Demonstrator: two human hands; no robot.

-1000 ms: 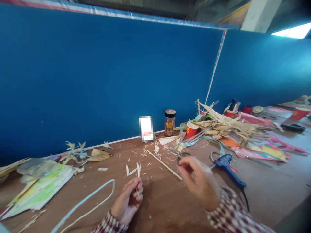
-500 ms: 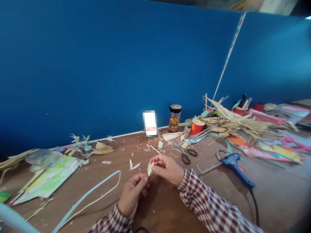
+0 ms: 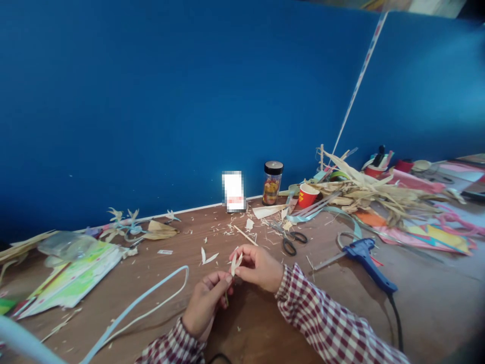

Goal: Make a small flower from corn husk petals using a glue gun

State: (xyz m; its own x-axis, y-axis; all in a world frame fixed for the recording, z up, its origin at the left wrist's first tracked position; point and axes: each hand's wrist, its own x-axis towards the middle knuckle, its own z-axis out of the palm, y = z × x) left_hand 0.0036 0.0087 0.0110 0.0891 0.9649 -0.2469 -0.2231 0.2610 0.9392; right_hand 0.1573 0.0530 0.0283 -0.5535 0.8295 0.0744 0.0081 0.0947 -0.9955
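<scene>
My left hand (image 3: 207,302) pinches the base of a small pale dried-husk flower (image 3: 234,264) between thumb and fingers, and a thin stem shows below the fingers. My right hand (image 3: 262,268) has its thumb and fingers closed on the same flower's petals from the right. The slim pointed petals stand up and spread apart. Beyond the hands, a V-shaped pair of cut husk petals (image 3: 207,257) lies on the brown table (image 3: 265,323). Black-handled scissors (image 3: 290,245) rest past my right hand among husk clippings.
A blue glue gun (image 3: 369,264) with a black cord lies at the right. Farther back are a lidded jar (image 3: 273,184), a red paper cup (image 3: 307,196) and a heap of dried husks (image 3: 364,189). A pale looped tube (image 3: 144,298) and a green-patterned sheet (image 3: 76,280) occupy the left.
The petals now show spread apart, where they looked closer together before. My right fingers have shifted slightly at them. The left hand keeps its pinch at the base.
</scene>
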